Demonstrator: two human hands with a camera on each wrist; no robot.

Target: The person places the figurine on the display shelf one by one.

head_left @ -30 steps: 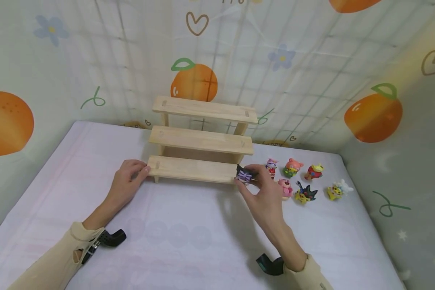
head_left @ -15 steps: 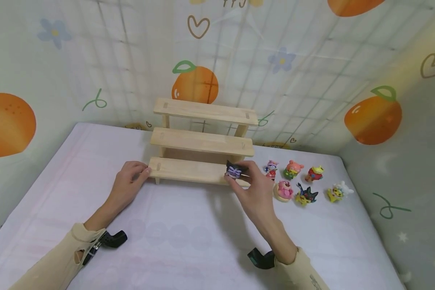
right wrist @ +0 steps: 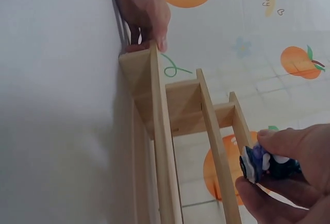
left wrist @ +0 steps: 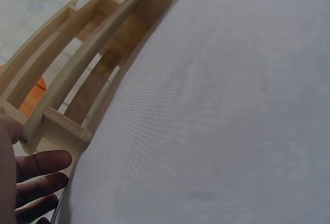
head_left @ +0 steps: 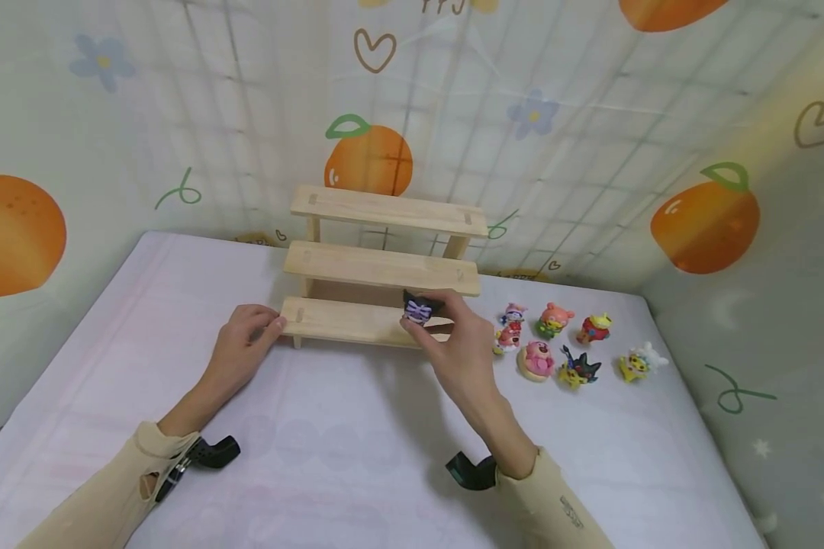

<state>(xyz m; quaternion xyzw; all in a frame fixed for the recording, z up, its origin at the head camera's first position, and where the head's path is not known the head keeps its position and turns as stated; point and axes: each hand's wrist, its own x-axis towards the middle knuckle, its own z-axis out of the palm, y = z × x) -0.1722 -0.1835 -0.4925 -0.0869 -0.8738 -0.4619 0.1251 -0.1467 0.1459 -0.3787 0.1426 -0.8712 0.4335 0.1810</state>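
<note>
A three-tier wooden display shelf (head_left: 357, 322) stands at the middle of the table. My left hand (head_left: 243, 335) holds the left end of its lowest board with thumb and fingers; the right wrist view shows the thumb over the board's edge. My right hand (head_left: 461, 343) pinches a small black figurine (head_left: 419, 309) with a purple bow between thumb and fingers. The figurine hangs in front of the shelf, overlapping the lower boards in the head view. In the right wrist view, the fingertips hide part of the figurine (right wrist: 255, 163).
Several colourful figurines stand to the right, among them a pink one (head_left: 538, 360), a black-and-yellow one (head_left: 578, 369) and a yellow one with a white top (head_left: 638, 362). A patterned curtain (head_left: 247, 122) hangs behind the white-covered table (head_left: 316, 473).
My right hand has moved left along the shelf with the black figurine, uncovering more of the figurines at the right. My left hand has stayed at the shelf's left end.
</note>
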